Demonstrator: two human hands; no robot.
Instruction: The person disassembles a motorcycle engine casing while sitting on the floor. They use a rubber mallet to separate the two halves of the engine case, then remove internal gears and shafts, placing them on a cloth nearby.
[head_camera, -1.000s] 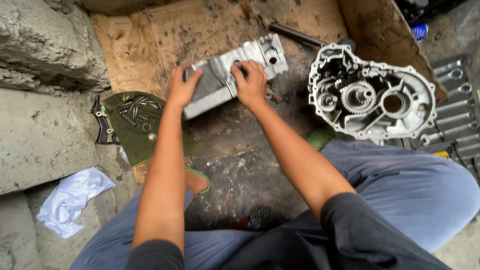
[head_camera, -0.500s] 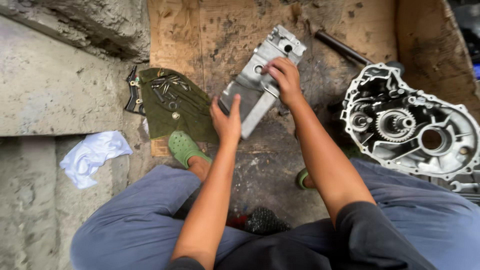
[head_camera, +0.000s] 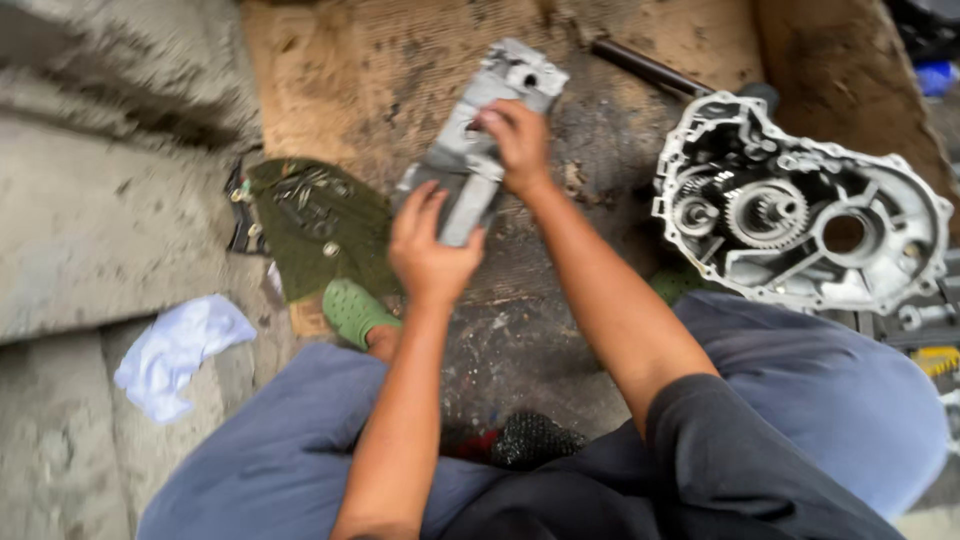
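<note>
Grey metal cover (head_camera: 480, 140) now lifted, tilted, in both hands.

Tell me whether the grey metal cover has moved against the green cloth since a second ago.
Yes. The grey metal cover, in both hands, has turned from lying crosswise to more upright, its lower end now nearer the green cloth.

You are reaching both bare forearms forward and slightly leftward; your left hand (head_camera: 432, 255) is curling its fingers (head_camera: 425, 205) downward, while your right hand (head_camera: 517, 145), farther out, is gripping with bent fingers (head_camera: 497, 120).
</note>
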